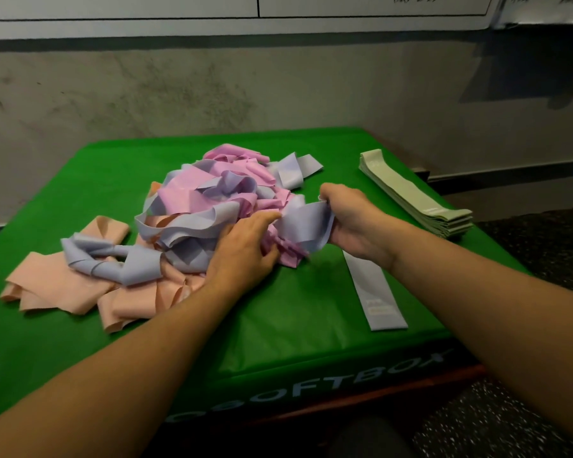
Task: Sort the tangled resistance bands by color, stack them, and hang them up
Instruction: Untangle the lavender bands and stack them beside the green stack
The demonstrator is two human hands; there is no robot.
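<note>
Loosely tangled bands (209, 206): pink, lavender and peach loops.

Both bare forearms reach forward from the lower corners and converge toward the centre. The left hand (245, 246) lies palm down, back of the hand uppermost, its fingers extended forward and slightly spread, the fingertips lightly curved. The right hand (351, 219) is turned thumb side up, wrist slightly bent, its fingers curled inward and closed in a pinching grip.
</note>
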